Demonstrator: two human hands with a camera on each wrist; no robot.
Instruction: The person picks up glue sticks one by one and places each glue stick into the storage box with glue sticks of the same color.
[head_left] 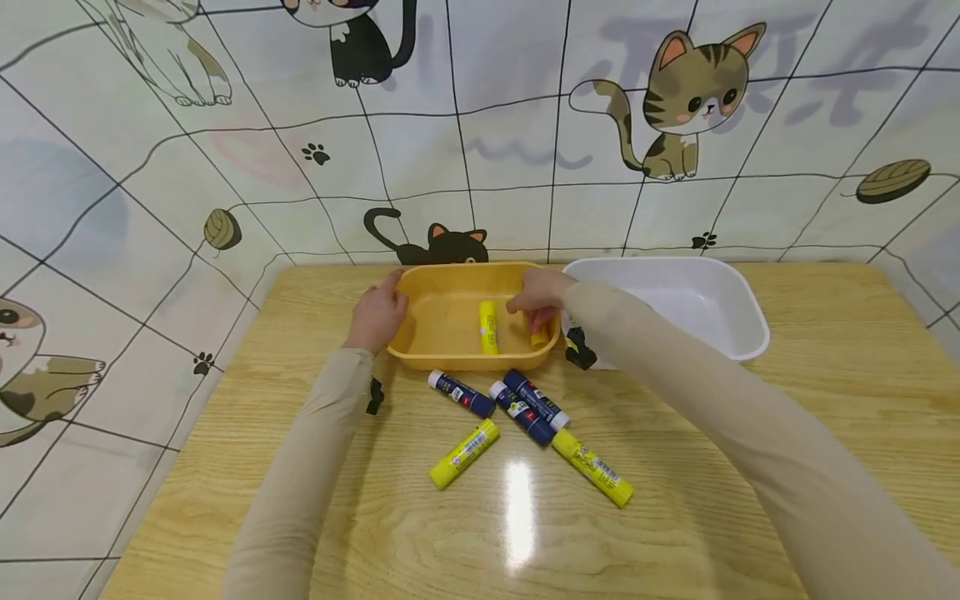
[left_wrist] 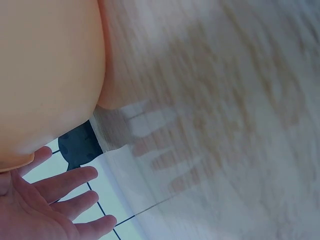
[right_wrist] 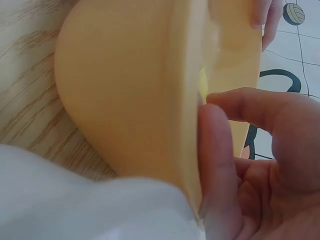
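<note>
Tray (head_left: 442,321) orange plastic; left hand (head_left: 377,315) spread at rim (head_left: 468,362), right hand (head_left: 543,292) seemingly pinching cylinder (head_left: 538,339)

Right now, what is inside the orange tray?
Inside the orange tray, one yellow glue stick is plainly visible. Below the right hand, a second yellowish object shows partly; the rest, and anything else the hand covers, cannot be seen.

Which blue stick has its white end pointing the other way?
The rightmost blue stick: its white end points right. The left blue stick and middle blue stick have white ends on the left.
</note>
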